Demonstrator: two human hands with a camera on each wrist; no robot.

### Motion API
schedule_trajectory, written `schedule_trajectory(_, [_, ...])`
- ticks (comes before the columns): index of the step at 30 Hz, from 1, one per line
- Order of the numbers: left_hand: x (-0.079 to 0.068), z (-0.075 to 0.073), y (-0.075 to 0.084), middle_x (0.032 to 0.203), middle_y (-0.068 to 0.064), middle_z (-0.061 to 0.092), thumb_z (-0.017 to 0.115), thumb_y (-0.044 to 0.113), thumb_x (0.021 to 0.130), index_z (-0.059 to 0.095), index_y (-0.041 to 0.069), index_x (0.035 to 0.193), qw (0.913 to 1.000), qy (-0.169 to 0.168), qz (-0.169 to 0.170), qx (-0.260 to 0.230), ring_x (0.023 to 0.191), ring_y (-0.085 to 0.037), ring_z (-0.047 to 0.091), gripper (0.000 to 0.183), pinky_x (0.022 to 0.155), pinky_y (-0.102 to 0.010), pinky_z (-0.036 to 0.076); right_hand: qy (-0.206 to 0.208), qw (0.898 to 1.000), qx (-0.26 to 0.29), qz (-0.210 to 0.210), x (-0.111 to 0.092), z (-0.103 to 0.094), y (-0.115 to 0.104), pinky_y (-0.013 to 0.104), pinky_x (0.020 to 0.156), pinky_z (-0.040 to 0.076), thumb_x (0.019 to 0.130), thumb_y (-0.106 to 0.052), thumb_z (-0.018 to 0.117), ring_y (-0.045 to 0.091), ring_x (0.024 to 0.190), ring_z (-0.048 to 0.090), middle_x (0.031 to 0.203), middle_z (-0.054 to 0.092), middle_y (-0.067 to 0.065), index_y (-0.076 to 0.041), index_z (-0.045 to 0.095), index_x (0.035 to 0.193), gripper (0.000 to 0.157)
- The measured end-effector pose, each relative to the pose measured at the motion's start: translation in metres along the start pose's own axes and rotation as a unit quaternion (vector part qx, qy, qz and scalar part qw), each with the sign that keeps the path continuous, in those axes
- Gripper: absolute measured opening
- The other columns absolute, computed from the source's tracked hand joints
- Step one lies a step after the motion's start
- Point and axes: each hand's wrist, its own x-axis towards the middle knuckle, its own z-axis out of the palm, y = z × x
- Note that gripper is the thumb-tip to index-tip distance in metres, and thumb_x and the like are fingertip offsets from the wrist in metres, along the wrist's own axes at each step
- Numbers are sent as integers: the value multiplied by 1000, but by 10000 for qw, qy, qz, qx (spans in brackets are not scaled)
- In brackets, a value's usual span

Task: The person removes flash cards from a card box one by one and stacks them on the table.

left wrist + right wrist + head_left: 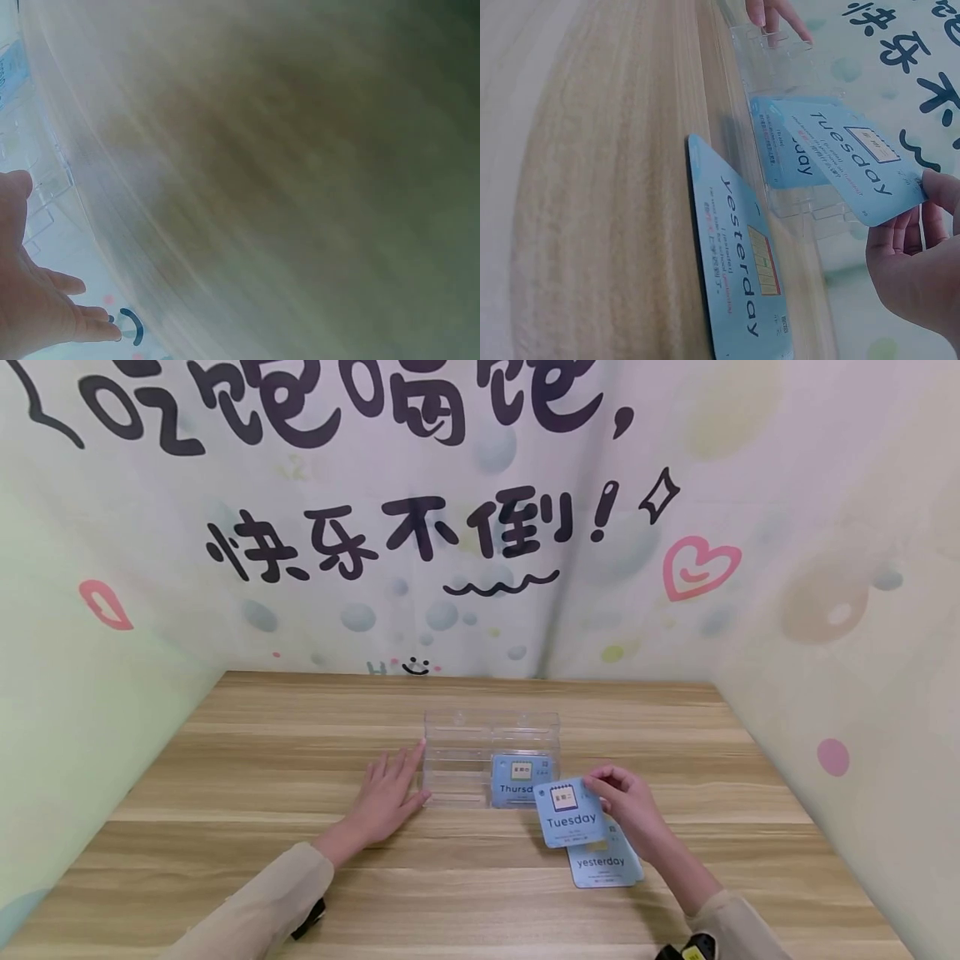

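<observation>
Between the thumb and fingers of my right hand (628, 802) a light blue flashcard reading "Tuesday" (570, 822) is pinched by its upper right corner. It hangs above a stack of flashcards with "yesterday" (603, 864) on top, overlapping it in the head view. A clear plastic card rack (457, 764) stands at the middle of the table, with a "Thursday" flashcard (513, 779) in its lower right pocket. My left hand (381, 802) lies at the rack's left side, fingers spread and fairly straight, fingertips right at its edge. In the right wrist view the Tuesday card (855, 165) partly covers the Thursday card (776, 142).
The wooden table (262, 760) runs back to a white printed cloth (315, 610) with black lettering. Pale cloth side walls (840, 677) flank it. Black wrist devices (690, 947) sit at both sleeves.
</observation>
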Motion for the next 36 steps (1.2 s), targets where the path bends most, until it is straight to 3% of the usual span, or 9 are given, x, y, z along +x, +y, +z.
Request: schedule_trajectory(36, [0,1,0,139,-32,28,51,33,92,11,9,146,10000,46,28,-11,126,-55,19,71,99,-67,14,48,9986,476,221,-12,-19,13,23,70,48,88,-15,60,10,79,53,86,54,-1,-8,58,87,7])
